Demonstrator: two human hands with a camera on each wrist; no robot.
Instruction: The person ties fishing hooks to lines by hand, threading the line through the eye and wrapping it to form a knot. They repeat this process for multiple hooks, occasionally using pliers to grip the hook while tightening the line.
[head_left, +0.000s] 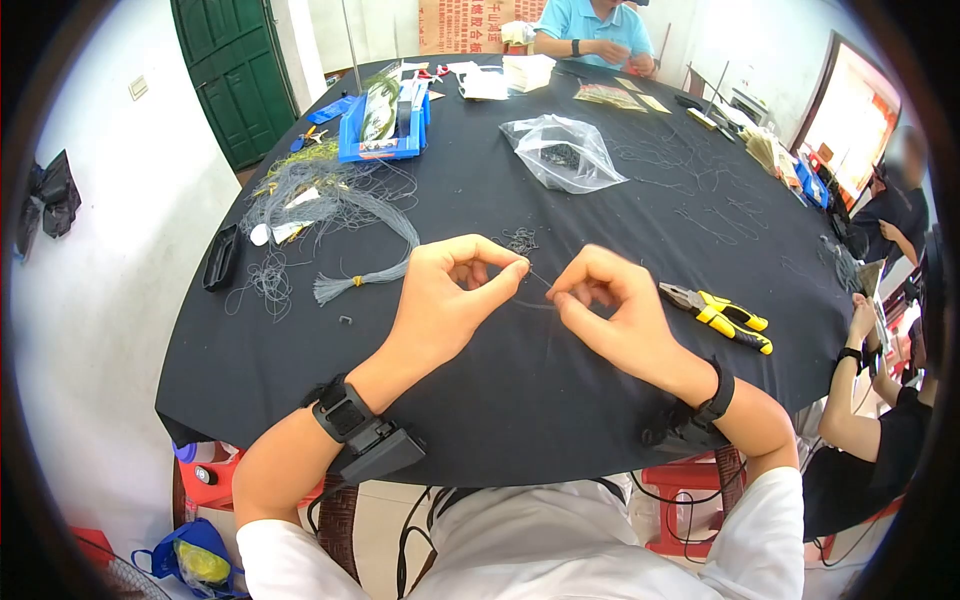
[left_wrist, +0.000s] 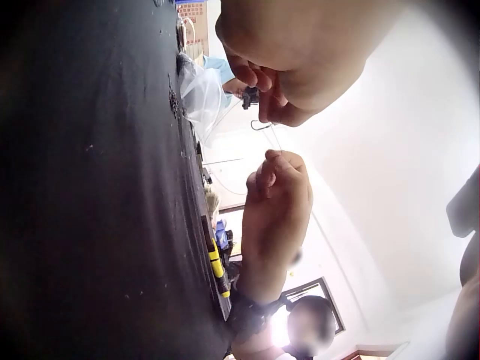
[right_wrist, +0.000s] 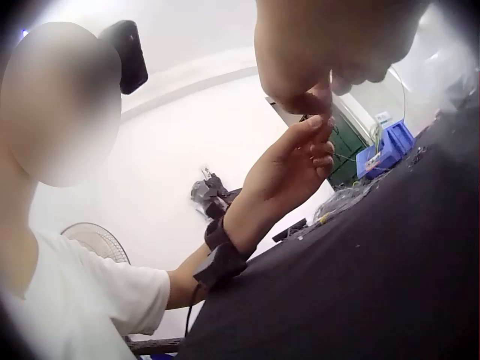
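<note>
Left grip (head_left: 455,290) and right grip (head_left: 600,305) are both pinching a thin line (head_left: 539,279), holding it between them just above the black bench (head_left: 520,400); pliers (head_left: 722,316) are lying near the right grip.

The right grip (right_wrist: 330,45), a bare hand, is seen uppermost, its fingertips met by those of the left grip (right_wrist: 289,169) above the black cloth-covered surface (right_wrist: 360,285). A blue plastic bin (right_wrist: 386,150) is seen behind.

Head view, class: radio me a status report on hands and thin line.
Left hand pinches thin line. Right hand pinches it too. Pliers lie beside right hand, untouched.
</note>
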